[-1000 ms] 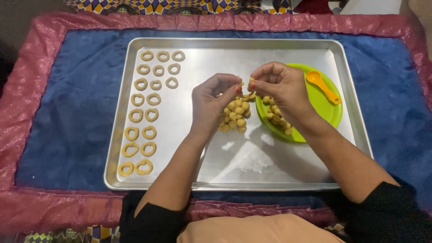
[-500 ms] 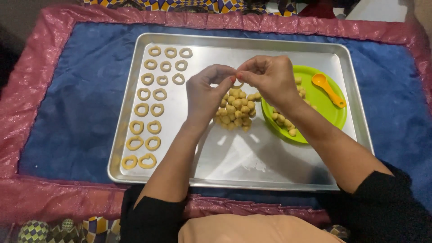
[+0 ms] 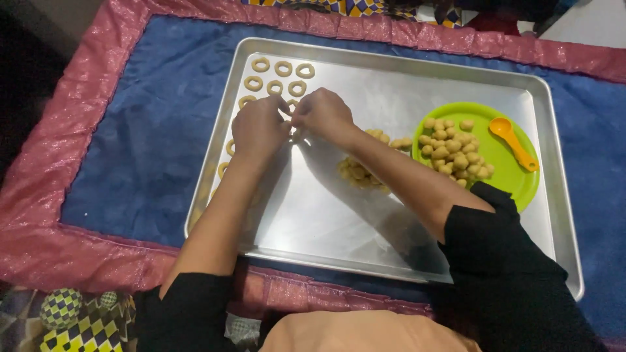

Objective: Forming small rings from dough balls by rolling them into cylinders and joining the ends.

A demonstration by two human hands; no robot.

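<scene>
My left hand [image 3: 257, 127] and my right hand [image 3: 323, 114] meet fingertip to fingertip over the left part of a silver baking tray [image 3: 391, 85]. Between them they pinch a small piece of tan dough, mostly hidden by the fingers. Just beyond the hands lie rows of small dough rings [image 3: 282, 68], and my left forearm covers more of them down the tray's left side. A loose heap of dough balls [image 3: 358, 171] sits on the tray under my right forearm.
A green plate [image 3: 515, 176] on the tray's right side holds more dough balls [image 3: 453, 150] and an orange spoon [image 3: 515, 143]. The tray rests on a blue cloth [image 3: 143, 130] with a shiny pink border [image 3: 78, 248].
Both hands have moved left together, from above the heap of dough balls to the rows of rings at the tray's left side. The view has shifted too.
</scene>
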